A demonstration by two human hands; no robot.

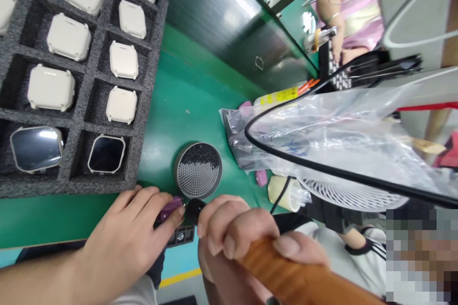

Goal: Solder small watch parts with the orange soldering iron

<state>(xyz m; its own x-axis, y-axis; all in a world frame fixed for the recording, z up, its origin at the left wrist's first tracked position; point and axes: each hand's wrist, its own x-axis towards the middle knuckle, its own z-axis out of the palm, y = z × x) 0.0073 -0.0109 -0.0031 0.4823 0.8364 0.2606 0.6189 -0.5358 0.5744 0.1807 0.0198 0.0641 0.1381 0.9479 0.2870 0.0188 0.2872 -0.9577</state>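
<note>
My left hand (134, 228) is closed at the bench's front edge, fingers pinching a small purple piece (171, 208), mostly covered by them. My right hand (243, 228) wraps around an electric screwdriver (279, 267) with an orange-brown body and a black nose. Its tip points left and meets or nearly meets the purple piece; contact is not clear. Just beyond the tip sits a round grey screw dish (199, 182) with a dimpled plate and many tiny black screws heaped at its far side.
On the left, a grey foam tray (152, 81) holds several pale watch cases (123, 59), two with dark screens up. To the right lie a clear plastic bag (322, 138), a black cable (304, 155), a cream cup (282, 193) and a white fan (354, 193). Other people sit nearby.
</note>
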